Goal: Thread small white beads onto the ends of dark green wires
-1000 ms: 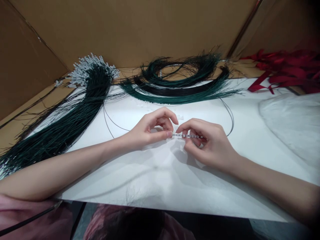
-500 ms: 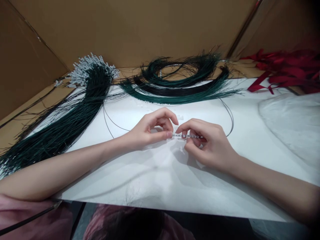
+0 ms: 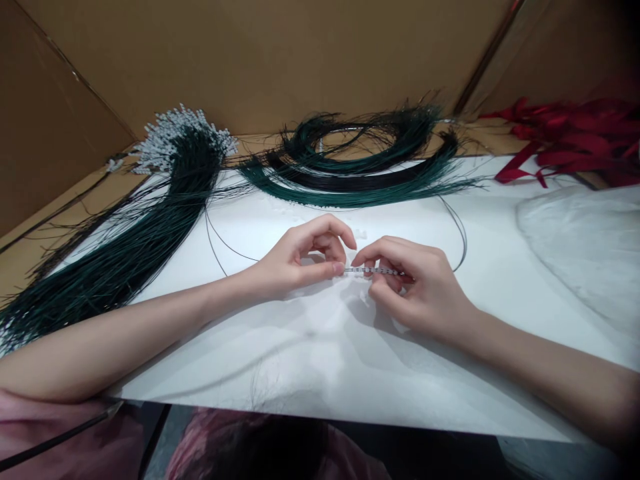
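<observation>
Between my hands, above the white table top (image 3: 300, 353), runs a thin dark wire with small white beads (image 3: 358, 270) along it. My left hand (image 3: 310, 257) pinches the wire between thumb and fingers, just left of the beads. Around the beaded stretch, my right hand (image 3: 413, 283) has its fingers curled, and some beads show between thumb and forefinger. The wire's ends loop out past both hands, a thin pair of lines (image 3: 463, 233) at the right. Small white bits (image 3: 360, 235) lie on the table behind my hands.
To the left lies a thick bundle of dark green wires (image 3: 145, 240) with white beaded tips (image 3: 165, 143). Curved bunches of green wire (image 3: 350, 193) rest at the back. Red ribbons (image 3: 585, 140) and a clear plastic bag (image 3: 585, 240) are at the right. Cardboard walls (image 3: 300, 60) stand behind.
Both hands keep almost the same place and grip on the beaded wire. Only a very slight shift of the fingers and the view shows.
</observation>
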A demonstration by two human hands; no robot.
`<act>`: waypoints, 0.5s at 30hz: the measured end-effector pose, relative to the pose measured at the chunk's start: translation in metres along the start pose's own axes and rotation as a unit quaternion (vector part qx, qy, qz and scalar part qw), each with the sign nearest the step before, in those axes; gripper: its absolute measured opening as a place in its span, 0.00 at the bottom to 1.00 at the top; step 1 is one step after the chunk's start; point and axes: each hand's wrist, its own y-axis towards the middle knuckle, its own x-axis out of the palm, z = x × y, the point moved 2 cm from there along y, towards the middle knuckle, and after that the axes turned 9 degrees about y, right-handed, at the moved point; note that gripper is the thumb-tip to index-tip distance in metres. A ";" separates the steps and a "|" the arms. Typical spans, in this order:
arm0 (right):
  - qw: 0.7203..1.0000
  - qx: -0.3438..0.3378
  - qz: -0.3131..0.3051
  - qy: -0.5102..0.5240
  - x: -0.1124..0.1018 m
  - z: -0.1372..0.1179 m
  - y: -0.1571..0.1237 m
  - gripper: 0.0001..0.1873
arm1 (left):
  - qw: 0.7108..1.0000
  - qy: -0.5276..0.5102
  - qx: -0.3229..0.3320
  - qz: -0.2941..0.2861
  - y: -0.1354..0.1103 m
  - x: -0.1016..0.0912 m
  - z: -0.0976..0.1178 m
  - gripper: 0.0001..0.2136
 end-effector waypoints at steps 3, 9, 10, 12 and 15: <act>1.000 -0.001 0.001 -0.001 0.000 0.000 0.000 0.13 | 1.000 -0.001 0.000 -0.001 0.000 0.000 0.000 0.10; 1.000 0.002 0.002 0.004 0.001 0.001 -0.001 0.13 | 1.000 0.000 0.002 -0.001 0.000 0.000 -0.001 0.11; 1.000 0.001 0.005 0.004 0.001 0.001 -0.001 0.13 | 1.000 0.001 0.002 0.000 0.000 0.000 -0.001 0.11; 1.000 0.002 0.006 0.005 0.001 0.001 -0.001 0.13 | 1.000 0.002 0.000 0.000 0.000 0.000 -0.001 0.11; 1.000 0.005 -0.001 0.009 0.001 0.002 -0.001 0.13 | 1.000 0.002 0.003 -0.001 0.000 0.000 -0.002 0.11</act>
